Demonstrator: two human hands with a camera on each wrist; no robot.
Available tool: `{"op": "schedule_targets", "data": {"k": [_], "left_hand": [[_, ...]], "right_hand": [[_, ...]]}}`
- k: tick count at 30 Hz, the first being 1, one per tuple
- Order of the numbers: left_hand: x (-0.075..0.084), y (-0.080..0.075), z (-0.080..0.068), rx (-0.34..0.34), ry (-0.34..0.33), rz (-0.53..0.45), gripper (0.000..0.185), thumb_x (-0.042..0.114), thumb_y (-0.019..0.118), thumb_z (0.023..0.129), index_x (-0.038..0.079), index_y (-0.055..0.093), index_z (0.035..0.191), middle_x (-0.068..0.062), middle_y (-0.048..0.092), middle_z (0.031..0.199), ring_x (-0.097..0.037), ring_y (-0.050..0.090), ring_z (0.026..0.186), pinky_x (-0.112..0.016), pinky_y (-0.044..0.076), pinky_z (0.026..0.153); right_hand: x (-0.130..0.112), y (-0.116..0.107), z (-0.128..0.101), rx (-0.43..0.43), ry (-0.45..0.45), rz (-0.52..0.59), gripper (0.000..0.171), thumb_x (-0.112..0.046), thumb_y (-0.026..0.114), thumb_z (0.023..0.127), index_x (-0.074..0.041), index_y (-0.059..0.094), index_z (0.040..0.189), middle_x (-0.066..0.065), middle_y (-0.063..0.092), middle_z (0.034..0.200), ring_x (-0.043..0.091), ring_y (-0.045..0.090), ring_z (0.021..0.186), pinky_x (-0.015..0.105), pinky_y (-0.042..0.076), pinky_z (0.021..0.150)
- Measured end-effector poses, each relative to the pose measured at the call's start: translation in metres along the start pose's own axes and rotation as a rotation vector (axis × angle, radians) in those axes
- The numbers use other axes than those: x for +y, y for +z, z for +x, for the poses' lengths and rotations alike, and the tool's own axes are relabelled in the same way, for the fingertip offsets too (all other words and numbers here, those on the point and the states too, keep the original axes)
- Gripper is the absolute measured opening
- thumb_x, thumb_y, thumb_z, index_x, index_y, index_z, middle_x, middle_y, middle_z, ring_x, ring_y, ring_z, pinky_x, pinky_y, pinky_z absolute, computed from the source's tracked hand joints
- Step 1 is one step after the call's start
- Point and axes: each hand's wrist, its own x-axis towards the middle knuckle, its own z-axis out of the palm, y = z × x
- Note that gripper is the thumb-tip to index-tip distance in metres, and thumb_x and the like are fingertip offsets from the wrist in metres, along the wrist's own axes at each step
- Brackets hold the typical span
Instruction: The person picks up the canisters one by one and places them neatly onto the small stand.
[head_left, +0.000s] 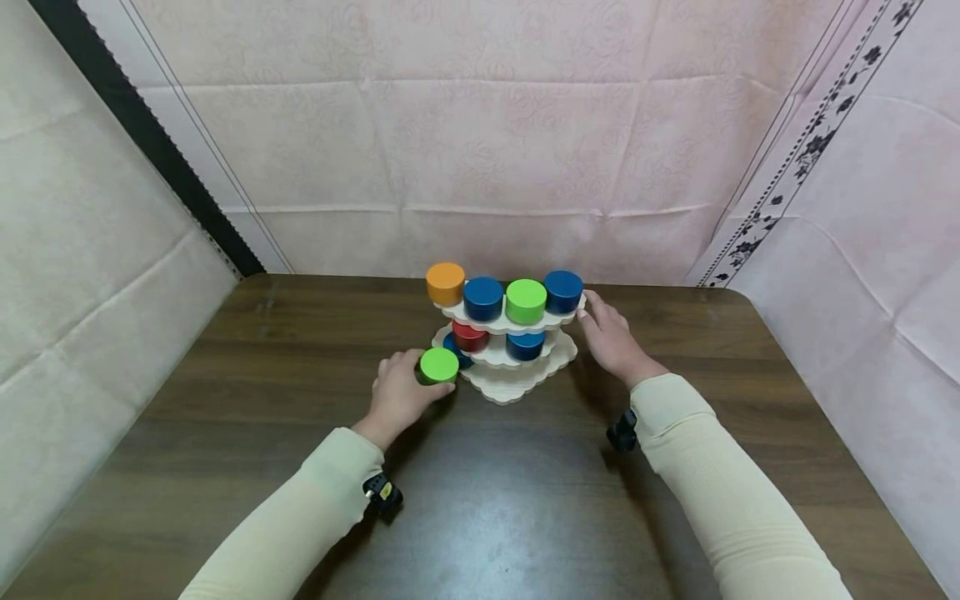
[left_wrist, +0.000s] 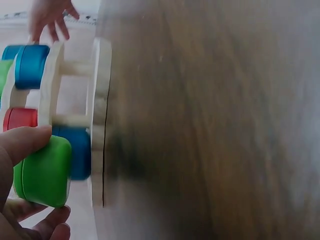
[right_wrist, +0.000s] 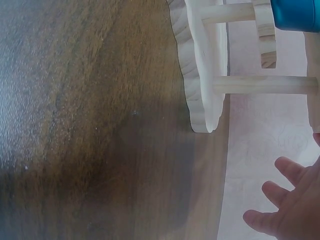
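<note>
My left hand (head_left: 396, 398) grips a small green round container (head_left: 438, 365) between thumb and fingers, just beside the left edge of a white scalloped three-tier stand (head_left: 510, 387). In the left wrist view this green container (left_wrist: 46, 172) overlaps a blue one (left_wrist: 81, 155) on the lowest tier. My right hand (head_left: 613, 343) is at the right edge of the top tier, its other fingers (right_wrist: 274, 194) spread. Orange (head_left: 446, 284), blue (head_left: 483, 300), green (head_left: 526, 302) and another blue container (head_left: 563, 292) stand on top. Red (head_left: 469, 337) and blue (head_left: 525, 347) ones sit on the middle tier.
The stand is near the back edge of a dark brown wooden table (head_left: 495, 492). Pale patterned cloth (head_left: 480, 150) hangs behind it and on both sides. Each wrist carries a small black camera (head_left: 622, 431).
</note>
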Motion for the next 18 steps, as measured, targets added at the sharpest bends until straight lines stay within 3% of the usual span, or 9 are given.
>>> {"op": "schedule_targets", "data": {"k": [10, 18], "left_hand": [[0.016, 0.021, -0.005, -0.057, 0.035, 0.037, 0.068, 0.037, 0.081, 0.077, 0.004, 0.054, 0.13, -0.016, 0.057, 0.118, -0.032, 0.043, 0.106, -0.048, 0.039, 0.088], [0.023, 0.032, -0.008, -0.057, 0.052, 0.025, 0.065, 0.036, 0.081, 0.077, 0.004, 0.056, 0.128, -0.015, 0.057, 0.117, -0.031, 0.044, 0.106, -0.048, 0.04, 0.088]], "right_hand": [[0.0, 0.0, 0.001, 0.013, 0.011, -0.009, 0.063, -0.046, 0.018, 0.104, -0.013, 0.005, 0.156, 0.015, 0.006, 0.161, 0.04, 0.0, 0.146, 0.062, 0.005, 0.112], [0.001, 0.0, 0.0, 0.001, -0.002, -0.002, 0.064, -0.048, 0.017, 0.103, -0.014, 0.004, 0.156, 0.015, 0.005, 0.161, 0.041, -0.001, 0.146, 0.063, 0.005, 0.112]]}}
